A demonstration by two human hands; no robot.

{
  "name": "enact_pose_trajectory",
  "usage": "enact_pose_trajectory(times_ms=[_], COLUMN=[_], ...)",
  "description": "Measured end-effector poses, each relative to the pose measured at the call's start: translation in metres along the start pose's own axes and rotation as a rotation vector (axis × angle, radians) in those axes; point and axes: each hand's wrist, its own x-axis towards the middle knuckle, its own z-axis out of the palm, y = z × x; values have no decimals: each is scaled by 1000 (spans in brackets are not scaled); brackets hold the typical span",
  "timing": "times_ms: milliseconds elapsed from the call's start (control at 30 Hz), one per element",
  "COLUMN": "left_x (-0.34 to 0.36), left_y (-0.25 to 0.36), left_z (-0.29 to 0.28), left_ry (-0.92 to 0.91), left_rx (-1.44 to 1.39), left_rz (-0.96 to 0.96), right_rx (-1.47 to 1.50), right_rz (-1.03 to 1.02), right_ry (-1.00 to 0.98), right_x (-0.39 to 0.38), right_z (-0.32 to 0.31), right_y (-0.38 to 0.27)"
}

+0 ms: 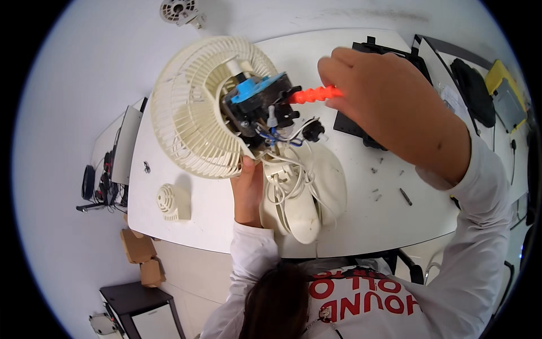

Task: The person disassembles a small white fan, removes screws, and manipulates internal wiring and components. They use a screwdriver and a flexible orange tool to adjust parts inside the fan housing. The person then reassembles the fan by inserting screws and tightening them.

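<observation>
A cream desk fan [192, 113] leans on the white table, its rear cover off and the black motor [262, 104] with its blue part [248, 89] exposed. My left hand [247, 189] is closed on the fan's housing just below the grille; some fingers are hidden behind it. In my right hand [372, 85] is an orange ribbed tool [313, 95], pinched at its outer end. The tool's other end meets the motor's right side, where its tip is hidden. Loose white and blue wires [276, 135] hang from the motor over the cream fan base [305, 212].
A vented cream cover [173, 202] rests on the table at left. Small screws [374, 170] and a dark bit [406, 196] lie at right. Behind my right arm is an open black case [355, 124]. A small fan-like part [179, 11] is at the far wall.
</observation>
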Motion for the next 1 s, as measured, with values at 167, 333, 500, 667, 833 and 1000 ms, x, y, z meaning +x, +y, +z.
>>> enact_pose_trajectory(times_ms=[167,333,500,667,833,1000], left_x=[1,-7,-10,-7,-6,-10], left_y=[5,-3,-2,-7,-8,-10], left_z=[8,-21,-38,-46,-47,-56], left_ry=[-49,23,-21,-261,-210,-217], left_rx=[166,108,73,-136,-278,-390], left_rz=[28,-16,-89,-98,-116,-132], right_rx=[94,399,580,905,1011,1129], right_rz=[-60,-40,-61,48,-41,290], right_ry=[46,-84,-160,-261,-73,-275], right_x=[-11,-14,-6,-12,-25,-29], right_z=[17,25,39,48,89,71], right_y=[8,27,41,45,51,41])
